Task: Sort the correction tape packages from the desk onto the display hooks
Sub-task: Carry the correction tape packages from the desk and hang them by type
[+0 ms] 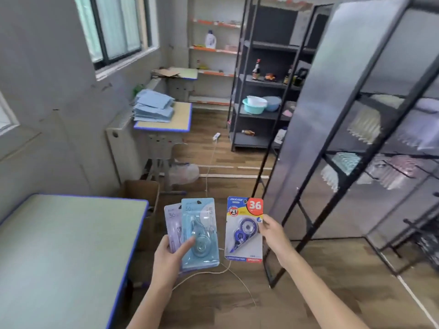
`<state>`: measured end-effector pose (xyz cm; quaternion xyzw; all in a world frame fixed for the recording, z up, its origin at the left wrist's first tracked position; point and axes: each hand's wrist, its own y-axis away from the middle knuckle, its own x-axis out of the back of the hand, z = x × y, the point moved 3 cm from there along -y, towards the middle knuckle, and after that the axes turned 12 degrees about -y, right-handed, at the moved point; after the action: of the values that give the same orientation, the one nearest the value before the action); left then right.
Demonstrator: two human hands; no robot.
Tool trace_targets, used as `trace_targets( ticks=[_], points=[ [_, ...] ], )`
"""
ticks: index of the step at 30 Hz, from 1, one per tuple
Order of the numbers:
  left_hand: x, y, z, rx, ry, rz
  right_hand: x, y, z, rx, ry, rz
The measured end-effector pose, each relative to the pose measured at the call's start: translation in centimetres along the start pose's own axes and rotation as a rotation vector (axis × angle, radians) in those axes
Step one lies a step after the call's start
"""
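- Head view, left hand: I see the left hand (169, 254) gripping two correction tape packages fanned one over the other, thumb pressed across the front one. The light blue package (200, 233) lies on top; the lilac package (173, 224) shows behind it at its left edge.
- Head view, right hand: the right hand (273, 231) pinches the right edge of a third package (244, 230), a white card with a red "36" corner and a dark blue tape dispenser, held upright and apart from the other two.
- Head view, desk: the desk (59, 245) with a blue rim stands at lower left, just beside the left forearm. All three packages I can see are off it, in the air above the wood floor (213, 302).
- Head view, display: the black metal rack (332, 143) rises at right; hooks (370, 175) inside it carry blurred hanging packs, which I cannot identify.
- Head view, background: a second desk (166, 124) bears a stack of blue folded sheets (153, 105).
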<state>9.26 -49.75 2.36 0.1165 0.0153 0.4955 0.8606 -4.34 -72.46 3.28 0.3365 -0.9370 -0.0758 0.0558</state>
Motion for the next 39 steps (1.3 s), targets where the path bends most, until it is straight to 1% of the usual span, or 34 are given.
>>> trace_targets(
  ticks=[3, 6, 11, 16, 20, 23, 29, 35, 39],
  points=[
    [-5.2, 0.1, 1.0, 0.002, -0.033, -0.113, 5.9, 0.6, 0.3, 0.003, 0.0, 0.11],
    [-10.7, 0.5, 1.9, -0.002, -0.064, -0.213, 11.9, 1.3, 1.0, -0.002, -0.058, 0.182],
    [-21.8, 2.2, 3.0, -0.007, -0.084, -0.386, 23.8, 3.4, 1.5, -0.004, -0.099, 0.327],
    [-33.9, 5.4, 4.0, -0.054, -0.08, -0.507, 36.7, 7.4, 1.8, 0.007, -0.07, 0.483],
    [-42.6, 8.4, 4.3, -0.071, -0.058, -0.593, 45.3, 11.1, 2.2, -0.016, -0.051, 0.616],
    [-48.1, 10.7, 4.7, -0.069, -0.059, -0.663, 49.8, 13.5, 2.1, -0.019, -0.103, 0.7],
    [-57.0, 13.7, 6.1, -0.068, -0.086, -0.821, 56.8, 16.0, 2.9, -0.012, -0.182, 0.808],
    [-64.7, 13.4, 6.7, -0.08, -0.101, -0.865, 62.2, 14.8, 4.1, -0.06, -0.211, 0.872],
    [-71.2, 11.7, 7.1, -0.114, -0.109, -0.88, 67.2, 12.1, 3.8, -0.045, -0.195, 0.899]
  ],
)
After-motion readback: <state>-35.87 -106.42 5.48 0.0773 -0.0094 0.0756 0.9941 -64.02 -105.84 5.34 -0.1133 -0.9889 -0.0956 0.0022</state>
